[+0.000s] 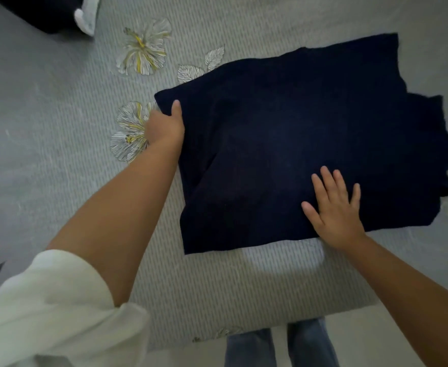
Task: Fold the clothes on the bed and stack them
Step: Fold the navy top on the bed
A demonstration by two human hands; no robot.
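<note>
A dark garment (297, 139) lies partly folded on the bed (58, 128). The left hand (165, 125) pinches its far-left corner; the right hand (334, 207) presses flat, fingers spread, near the front edge. Next, I'd guess, that corner gets carried across.

Bed (58, 123) fills nearly the whole view, covered in a pale grey sheet with a fine ribbed weave. Printed flowers: one white-and-yellow bloom (144, 47) at 11 o'clock, two outlined leaves (201, 65) just right of it, another bloom (130, 131) at 9 o'clock near centre, partial ones at the 3 o'clock edge. Near edge of the mattress runs across at 6 o'clock; a strip of light floor (358, 340) shows below it. Lighting soft and even, with a brighter patch on the sheet at 6 o'clock.
</note>
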